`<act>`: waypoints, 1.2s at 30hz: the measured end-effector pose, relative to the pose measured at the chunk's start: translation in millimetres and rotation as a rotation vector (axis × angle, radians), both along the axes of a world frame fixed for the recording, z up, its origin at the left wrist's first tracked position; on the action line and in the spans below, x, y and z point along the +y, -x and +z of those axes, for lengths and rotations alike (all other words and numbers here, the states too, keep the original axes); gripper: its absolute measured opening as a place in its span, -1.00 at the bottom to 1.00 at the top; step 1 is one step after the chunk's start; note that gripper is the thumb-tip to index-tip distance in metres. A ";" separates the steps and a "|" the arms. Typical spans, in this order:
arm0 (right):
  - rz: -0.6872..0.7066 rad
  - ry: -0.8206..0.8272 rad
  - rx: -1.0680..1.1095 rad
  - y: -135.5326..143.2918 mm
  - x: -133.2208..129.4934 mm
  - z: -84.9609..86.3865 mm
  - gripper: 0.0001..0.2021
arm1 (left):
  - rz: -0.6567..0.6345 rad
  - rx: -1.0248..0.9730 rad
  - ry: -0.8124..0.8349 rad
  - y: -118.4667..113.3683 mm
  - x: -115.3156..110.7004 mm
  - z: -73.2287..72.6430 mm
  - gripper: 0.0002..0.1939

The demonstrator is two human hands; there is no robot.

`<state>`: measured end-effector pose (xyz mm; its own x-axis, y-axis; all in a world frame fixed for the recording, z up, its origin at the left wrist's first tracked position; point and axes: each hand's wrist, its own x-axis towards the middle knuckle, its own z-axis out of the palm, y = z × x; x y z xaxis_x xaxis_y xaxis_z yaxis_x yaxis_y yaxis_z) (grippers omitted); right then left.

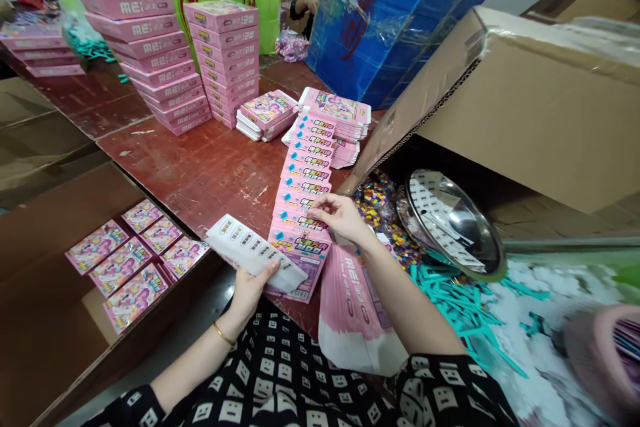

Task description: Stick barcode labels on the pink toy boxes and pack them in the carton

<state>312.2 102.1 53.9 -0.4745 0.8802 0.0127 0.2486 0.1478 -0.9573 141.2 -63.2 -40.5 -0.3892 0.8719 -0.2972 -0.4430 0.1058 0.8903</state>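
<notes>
My left hand (pixel 253 290) grips a white sheet of stickers (pixel 245 238), its oval printed labels in a row facing up. The sheet is tilted over the near end of a fanned row of flat pink cartons (pixel 306 170). Above the nearer cartons in that row, my right hand (pixel 340 215) is closed, thumb and fingertips pinched together. Whatever lies between those fingertips is too small to make out. Beneath my right forearm rests a thick bundle of folded pink cartons (pixel 345 307), partly hidden by the arm.
Two stacks of pink boxes (pixel 227 57) stand at the back left. More flat cartons (pixel 340 107) lie behind the row. An open cardboard box (pixel 115 260) at left holds packed boxes. At right are a metal bowl (pixel 463 213), turquoise sticks (pixel 465 303) and a large carton (pixel 550 120). Another person's hand (pixel 306 5) shows behind.
</notes>
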 end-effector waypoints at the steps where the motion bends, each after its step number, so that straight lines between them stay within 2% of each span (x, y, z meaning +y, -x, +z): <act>1: 0.009 0.045 -0.004 1.8 1.2 -1.3 -0.75 | 0.004 -0.001 0.004 -0.2 -0.1 0.9 -0.60; 3: 0.014 0.059 -0.028 4.3 3.0 -6.2 -0.75 | 0.013 -0.008 0.014 -0.5 -0.2 2.4 -0.60; 6: -0.009 -0.008 -0.066 5.9 6.2 -16.9 -0.76 | 0.009 -0.032 0.021 0.1 0.3 2.8 -0.57; 8: -0.071 -0.104 -0.068 5.3 7.2 -22.8 -0.74 | -0.001 -0.054 0.023 0.5 0.8 2.6 -0.56; 10: -0.185 -0.234 -0.050 4.0 2.7 -24.4 -0.61 | 0.012 -0.097 0.035 0.3 1.1 4.4 -0.55; 12: -0.325 -0.388 -0.019 3.2 -11.8 -19.8 -0.55 | 0.056 -0.171 0.053 -1.0 0.6 10.3 -0.55; 13: -0.381 -0.458 -0.002 3.4 -23.3 -15.3 -0.59 | 0.080 -0.213 0.060 -2.0 -0.1 15.0 -0.54; 15: -0.380 -0.527 0.012 5.0 -52.3 -3.9 -0.73 | 0.119 -0.282 0.062 -4.5 -2.2 26.8 -0.53; 16: -0.324 -0.509 0.005 6.3 -67.7 1.7 -0.74 | 0.128 -0.302 0.055 -5.9 -3.4 33.1 -0.53; 18: -0.151 -0.360 -0.032 8.6 -94.4 10.3 -0.66 | 0.131 -0.318 0.041 -8.3 -5.6 44.7 -0.54; 21: 0.026 -0.052 -0.074 8.8 -113.6 13.7 -0.81 | 0.091 -0.296 0.016 -8.0 -6.1 56.3 -0.57; 23: 0.038 0.042 -0.082 6.1 -114.0 12.8 -0.86 | 0.069 -0.247 -0.026 -4.0 -3.3 60.8 -0.58; 26: 0.029 0.049 -0.097 1.2 -109.7 14.1 -0.84 | 0.055 -0.175 -0.071 4.0 4.5 65.8 -0.53; 31: 0.023 0.161 -0.050 2.3 -109.4 17.1 -0.81 | 0.143 -0.092 -0.134 5.0 13.9 71.0 -0.62; 36: 0.005 0.116 -0.034 5.8 -110.6 9.5 -0.75 | 0.178 -0.054 -0.186 -2.1 15.0 70.4 -0.71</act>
